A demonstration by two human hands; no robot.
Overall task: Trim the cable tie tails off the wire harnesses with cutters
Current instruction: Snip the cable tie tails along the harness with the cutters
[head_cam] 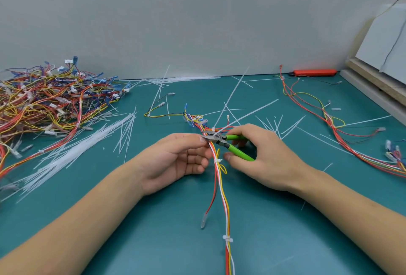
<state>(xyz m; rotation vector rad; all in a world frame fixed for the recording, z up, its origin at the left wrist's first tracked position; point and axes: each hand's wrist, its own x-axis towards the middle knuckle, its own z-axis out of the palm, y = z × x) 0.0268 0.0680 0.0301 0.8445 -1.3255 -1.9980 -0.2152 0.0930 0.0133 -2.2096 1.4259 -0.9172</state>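
A wire harness (224, 189) of red, white and yellow wires runs from the bottom edge up the middle of the teal table (263, 219). My left hand (175, 158) pinches the harness near its upper end. My right hand (257, 154) grips green-handled cutters (232, 145). Their open jaws sit at a white cable tie whose long tail (248, 114) sticks up and to the right. Two trimmed ties (217, 161) sit lower on the harness.
A big heap of harnesses (50, 101) fills the left. Loose white ties (87, 143) lie beside it and cut tails are scattered over the table. Another harness (329, 121) lies right. A red tool (314, 72) rests by the wall; boards (373, 85) stand at far right.
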